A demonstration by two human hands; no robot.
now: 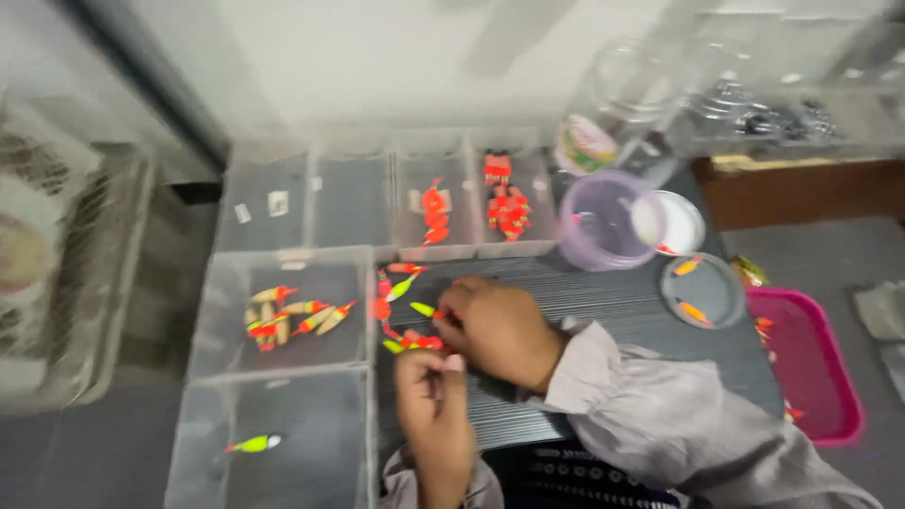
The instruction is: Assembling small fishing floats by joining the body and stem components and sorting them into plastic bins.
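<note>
Clear bins (283,363) hold orange-yellow floats (287,319); a purple tub (599,226) stands behind. On the counter (603,306), right hand (500,330) fingers pinch a green-orange float (424,309); left hand (434,410) fingers' grip is unclear.

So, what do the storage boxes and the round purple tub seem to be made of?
The storage boxes look like clear, slightly frosted plastic: the floats and dark surface show through their walls. The purple tub seems translucent tinted plastic with a smooth, glossy rim; blur leaves this uncertain.
</note>
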